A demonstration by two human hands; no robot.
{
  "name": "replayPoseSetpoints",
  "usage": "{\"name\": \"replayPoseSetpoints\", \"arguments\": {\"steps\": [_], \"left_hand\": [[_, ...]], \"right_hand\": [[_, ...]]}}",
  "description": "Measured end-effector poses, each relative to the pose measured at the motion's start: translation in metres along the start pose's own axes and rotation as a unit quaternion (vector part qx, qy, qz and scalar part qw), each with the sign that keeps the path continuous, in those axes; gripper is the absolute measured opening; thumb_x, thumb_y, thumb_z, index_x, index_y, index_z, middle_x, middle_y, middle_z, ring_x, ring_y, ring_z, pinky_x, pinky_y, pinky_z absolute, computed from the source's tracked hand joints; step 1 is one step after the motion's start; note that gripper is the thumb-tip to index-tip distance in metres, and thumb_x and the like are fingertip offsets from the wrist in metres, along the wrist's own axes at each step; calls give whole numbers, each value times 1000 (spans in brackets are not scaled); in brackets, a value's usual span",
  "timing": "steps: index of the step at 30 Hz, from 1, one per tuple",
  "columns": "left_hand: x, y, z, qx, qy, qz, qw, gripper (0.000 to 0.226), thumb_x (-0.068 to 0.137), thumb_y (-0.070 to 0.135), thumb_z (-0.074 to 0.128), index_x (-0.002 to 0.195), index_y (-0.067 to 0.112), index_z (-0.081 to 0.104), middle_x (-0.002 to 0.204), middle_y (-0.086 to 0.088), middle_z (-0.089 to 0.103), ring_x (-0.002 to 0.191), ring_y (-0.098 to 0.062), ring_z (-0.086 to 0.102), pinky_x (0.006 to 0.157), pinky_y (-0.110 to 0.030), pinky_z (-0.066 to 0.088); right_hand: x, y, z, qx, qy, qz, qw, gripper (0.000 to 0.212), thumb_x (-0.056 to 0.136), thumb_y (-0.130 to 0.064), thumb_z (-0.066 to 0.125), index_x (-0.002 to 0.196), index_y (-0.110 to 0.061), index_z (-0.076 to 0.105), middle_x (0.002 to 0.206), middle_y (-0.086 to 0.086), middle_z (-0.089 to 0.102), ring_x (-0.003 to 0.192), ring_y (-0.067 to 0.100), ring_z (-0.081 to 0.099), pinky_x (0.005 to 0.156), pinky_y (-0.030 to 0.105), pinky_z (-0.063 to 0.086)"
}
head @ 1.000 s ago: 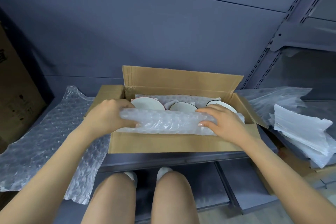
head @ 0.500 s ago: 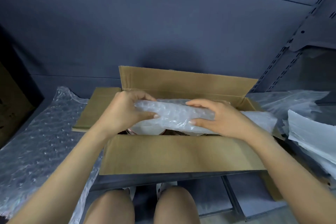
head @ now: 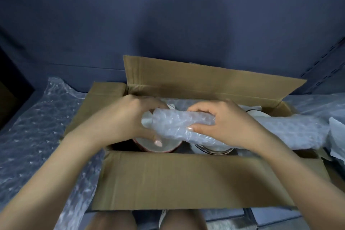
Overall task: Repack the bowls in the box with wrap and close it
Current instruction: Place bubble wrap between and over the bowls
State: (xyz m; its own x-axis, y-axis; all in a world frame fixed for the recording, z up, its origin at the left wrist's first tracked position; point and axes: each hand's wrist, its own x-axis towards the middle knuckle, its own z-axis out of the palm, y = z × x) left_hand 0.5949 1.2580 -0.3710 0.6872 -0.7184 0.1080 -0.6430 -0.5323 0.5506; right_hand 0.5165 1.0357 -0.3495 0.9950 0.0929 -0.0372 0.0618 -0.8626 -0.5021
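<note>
Both hands are over the open cardboard box point(head: 186, 179) — left hand point(head: 128, 117) and right hand point(head: 222, 123) each curled around a bunched roll of bubble wrap point(head: 179, 123). Underneath sit the bowls — a red-rimmed bowl point(head: 156, 145) and another bowl point(head: 212, 150) beside it, inside the box.

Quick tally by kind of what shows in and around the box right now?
Cardboard box: 1
Bowls showing in the box: 3, red-rimmed, dark-rimmed, one at back right; others may be hidden
Bubble wrap roll held in both hands: 1
Loose bubble wrap sheet left of the box: 1
Total: 6
</note>
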Motion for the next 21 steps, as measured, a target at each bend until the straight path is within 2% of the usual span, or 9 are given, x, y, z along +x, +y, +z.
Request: {"name": "replayPoseSetpoints", "arguments": {"steps": [2, 4, 7, 9, 11, 15, 19, 21], "left_hand": [[-4, -11, -3, 43, -25, -18, 999, 58, 55, 40, 86, 110, 39, 64, 92, 31, 55, 87, 4, 55, 74, -9, 41], [-8, -21, -6, 69, -53, -14, 996, 55, 56, 44, 85, 106, 40, 65, 100, 26, 58, 97, 1, 54, 80, -18, 43], [-12, -35, -10, 78, -87, 7, 993, 55, 51, 50, 84, 102, 41, 67, 102, 27, 62, 101, 5, 51, 80, -16, 43], [-12, -39, -10, 92, -106, 25, 990, 52, 53, 55, 82, 101, 40, 68, 104, 25, 64, 103, 5, 52, 81, -20, 46], [-11, -40, -9, 109, -115, 54, 986, 46, 57, 60, 74, 98, 38, 68, 101, 22, 65, 98, 2, 57, 79, -28, 49], [-6, -42, -7, 157, -135, 90, 974, 21, 72, 48, 73, 87, 33, 70, 89, 18, 65, 84, -3, 60, 70, -29, 49], [-5, -45, -10, 138, -139, 111, 974, 37, 70, 62, 48, 78, 32, 69, 78, 18, 64, 76, -3, 61, 66, -33, 52], [-4, -47, -10, 129, -138, 107, 976, 39, 70, 61, 45, 79, 32, 69, 80, 18, 64, 77, -2, 61, 67, -31, 52]], "right_hand": [[-3, 2, 0, -1, -1, -13, 1000, 19, 78, -30, 71, 97, -33, 70, 89, -14, 71, 81, 8, 64, 75, 34, 47], [-5, 6, 1, 2, 0, -16, 1000, 20, 76, -35, 70, 96, -34, 69, 89, -17, 70, 81, 7, 64, 75, 32, 47], [-6, 11, 1, 14, 3, 4, 1000, 22, 72, -46, 68, 93, -43, 64, 94, -24, 67, 85, 5, 63, 80, 27, 47], [-5, 13, 2, 20, 8, 4, 1000, 23, 73, -44, 71, 95, -42, 64, 98, -28, 65, 88, 2, 62, 82, 22, 44], [-2, 12, 4, 19, 9, 2, 1000, 25, 75, -39, 73, 99, -37, 68, 100, -31, 64, 91, -1, 61, 82, 19, 43], [2, 11, 10, 21, -1, -5, 1000, 27, 74, -40, 73, 101, -35, 69, 102, -32, 63, 94, -2, 61, 83, 19, 44], [3, 11, 12, 35, -6, -9, 999, 26, 74, -40, 74, 98, -37, 68, 102, -31, 64, 95, -2, 61, 85, 20, 44], [3, 9, 11, 52, -12, -12, 998, 25, 73, -42, 73, 97, -41, 66, 101, -31, 65, 96, -2, 62, 86, 20, 44]]}}
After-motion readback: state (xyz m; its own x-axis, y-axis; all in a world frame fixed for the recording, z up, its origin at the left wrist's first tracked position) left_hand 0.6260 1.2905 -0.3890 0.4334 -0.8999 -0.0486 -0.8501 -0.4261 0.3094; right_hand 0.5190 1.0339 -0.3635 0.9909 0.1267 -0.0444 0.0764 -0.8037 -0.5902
